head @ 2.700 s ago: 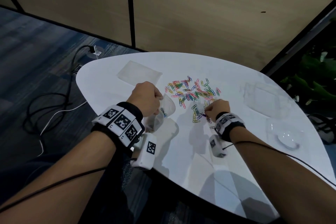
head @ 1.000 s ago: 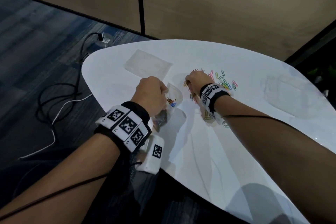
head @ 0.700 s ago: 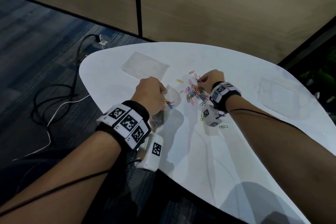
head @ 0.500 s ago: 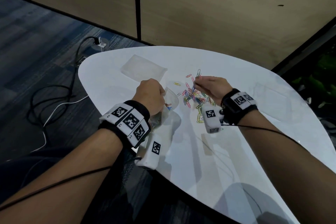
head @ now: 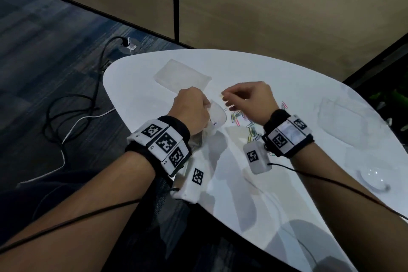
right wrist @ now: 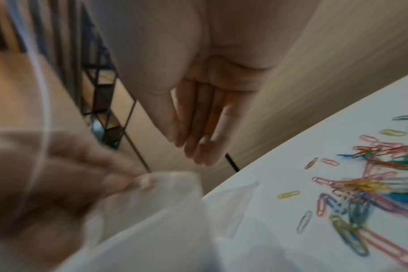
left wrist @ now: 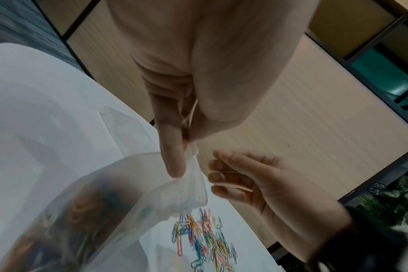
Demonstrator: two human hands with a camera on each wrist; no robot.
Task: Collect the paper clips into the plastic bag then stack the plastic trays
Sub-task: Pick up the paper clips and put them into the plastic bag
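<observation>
Here, the left hand [head: 191,109] pinches the rim of the plastic bag [left wrist: 119,193] between thumb and curled fingers, holding its mouth up and open just above the white table [head: 254,194]. Beside it, the right hand [head: 249,100] hovers at the bag's mouth, fingers [left wrist: 218,176] lying nearly straight and close together; thin slivers across the fingertips may be a clip or two, but whether the hand is carrying any cannot be told from these views. The step in hand appears to be the collecting stage: one more delivery to the bag. The next move likely calls for clearing the fingertips over the opening, then returning to the pile for another pinch while the left hand keeps the mouth spread.

Paper clips [head: 239,117] in mixed colours lie in a loose heap on the table just right of the bag, several dozen at a guess, too tangled to count; a blurred cluster already sits inside the bag. One bag is in use. Of the clear plastic trays, one [head: 182,75] rests beyond the hands and a second [head: 344,121] far right, well apart; a faint round shape nearer the table edge may be a third. Stacking has not begun.
</observation>
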